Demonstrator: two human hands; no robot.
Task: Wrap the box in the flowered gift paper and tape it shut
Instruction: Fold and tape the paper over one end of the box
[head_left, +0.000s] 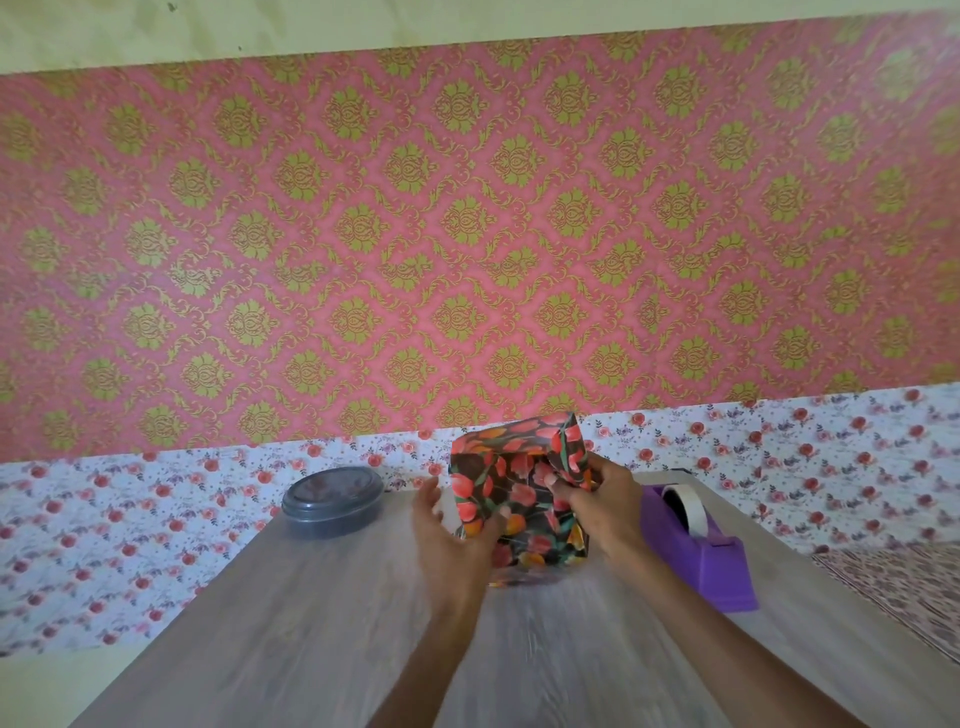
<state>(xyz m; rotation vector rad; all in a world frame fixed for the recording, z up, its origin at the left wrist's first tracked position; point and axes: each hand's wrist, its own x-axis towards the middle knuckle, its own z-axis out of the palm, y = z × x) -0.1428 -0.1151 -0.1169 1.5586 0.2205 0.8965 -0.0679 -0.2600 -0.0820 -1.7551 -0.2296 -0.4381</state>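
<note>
Tape dispenser (711, 561) right of box (519, 499); container (332, 501) left.

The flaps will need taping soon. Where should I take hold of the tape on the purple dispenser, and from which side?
Pinch the tape just behind the cutter at the dispenser's near end, coming from above, then pull up and towards you: the strip slopes down to that end. The right hand, pinching the paper, is probably the nearest.

Bright, even daylight with faint shadows; wide-angle bending at the edges; slight motion blur softens the tabletop (291, 623).
</note>
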